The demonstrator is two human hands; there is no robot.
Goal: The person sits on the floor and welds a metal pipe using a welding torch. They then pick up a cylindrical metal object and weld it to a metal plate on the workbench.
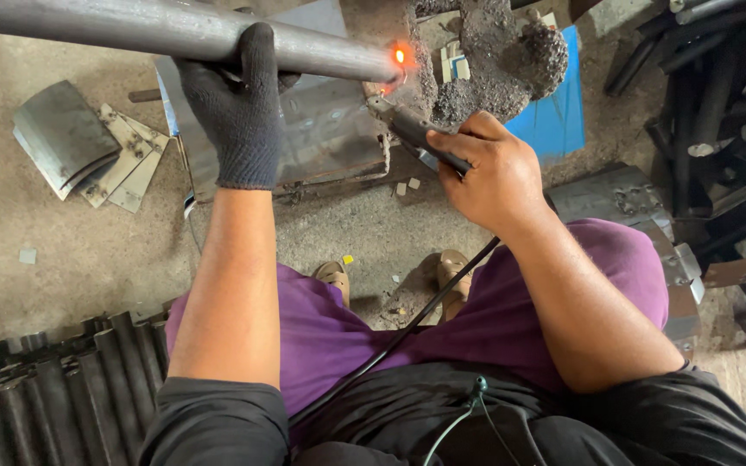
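My left hand (239,103), in a dark knit glove, grips a long grey steel pipe (131,28) that runs from the top left to the middle. The pipe's end glows orange at a small spot (400,56). My bare right hand (489,168) holds a welding electrode holder (412,129), whose tip points up at the glowing end. A black cable (407,328) runs from the holder down across my purple trousers. The pipe end rests over a grey steel plate (330,129) on the floor.
Curved metal offcuts (75,147) lie on the concrete at left. A stack of dark pipes (45,388) fills the bottom left. More rods and bars (718,112) stand at right. A slag-crusted lump (502,60) and a blue sheet (559,116) lie beyond the weld.
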